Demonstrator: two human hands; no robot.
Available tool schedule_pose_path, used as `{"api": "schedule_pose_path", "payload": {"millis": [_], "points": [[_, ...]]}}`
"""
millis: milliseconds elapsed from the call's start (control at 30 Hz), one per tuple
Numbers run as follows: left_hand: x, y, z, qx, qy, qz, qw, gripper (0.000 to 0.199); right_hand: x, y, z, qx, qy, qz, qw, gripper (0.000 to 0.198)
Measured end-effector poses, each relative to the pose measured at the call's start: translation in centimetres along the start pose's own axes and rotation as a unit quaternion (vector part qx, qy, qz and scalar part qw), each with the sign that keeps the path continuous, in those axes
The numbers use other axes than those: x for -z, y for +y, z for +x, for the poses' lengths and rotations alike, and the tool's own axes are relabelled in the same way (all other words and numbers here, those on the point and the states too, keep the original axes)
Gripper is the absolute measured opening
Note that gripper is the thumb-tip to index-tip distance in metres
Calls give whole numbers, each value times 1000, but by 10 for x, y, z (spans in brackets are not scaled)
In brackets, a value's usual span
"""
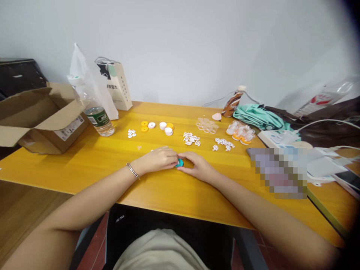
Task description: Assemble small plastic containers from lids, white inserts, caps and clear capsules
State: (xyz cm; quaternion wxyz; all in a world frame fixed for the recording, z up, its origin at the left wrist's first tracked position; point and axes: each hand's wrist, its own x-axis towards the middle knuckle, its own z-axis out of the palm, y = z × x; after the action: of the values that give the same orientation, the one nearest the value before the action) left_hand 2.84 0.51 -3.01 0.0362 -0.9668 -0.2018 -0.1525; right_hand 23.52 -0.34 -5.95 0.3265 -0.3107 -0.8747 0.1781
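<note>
A small teal round piece (180,163) is between my hands, just above or on the table in front of me. My left hand (161,159) is closed, its fingertips pressed onto the piece and partly covering it. From the other side, my right hand (199,167) curves its thumb and forefinger around the piece's edge. Beyond my hands lie several white spoked plastic parts (191,138), with more white openwork parts (224,143) to their right. Small white pieces (131,133) lie to the left, near yellow discs (144,126) and white round parts (168,131).
Clear plastic cups (207,125) and orange-based clear domes (240,132) stand at the back right, near a brown bottle (234,101). An open cardboard box (64,129) and a water bottle (98,119) occupy the left. A power strip (277,139) with cables lies right.
</note>
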Motion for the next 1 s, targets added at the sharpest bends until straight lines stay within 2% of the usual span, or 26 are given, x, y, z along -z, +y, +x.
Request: {"api": "schedule_pose_path", "payload": {"millis": [367,433,533,600,700,867,1000], "points": [[19,4,-5,22,-58,-50,997,27,3,-4,1,-16,-10,13,1000,33],[25,0,-7,53,-48,-90,993,27,3,-4,1,-26,-12,13,1000,34],[35,-13,-13,147,-51,-161,975,26,3,-4,0,-37,-14,10,999,37],[39,-22,-20,205,-90,-189,956,22,4,-4,0,-40,-16,10,999,38],[39,-32,-26,246,-133,-202,939,21,4,-4,0,-36,-15,12,999,41],[31,-36,-27,253,-131,-210,935,11,5,-5,0,-28,-16,10,999,41],[29,-37,-26,234,-127,-195,944,12,5,-5,-1,-31,-7,19,999,41]]}}
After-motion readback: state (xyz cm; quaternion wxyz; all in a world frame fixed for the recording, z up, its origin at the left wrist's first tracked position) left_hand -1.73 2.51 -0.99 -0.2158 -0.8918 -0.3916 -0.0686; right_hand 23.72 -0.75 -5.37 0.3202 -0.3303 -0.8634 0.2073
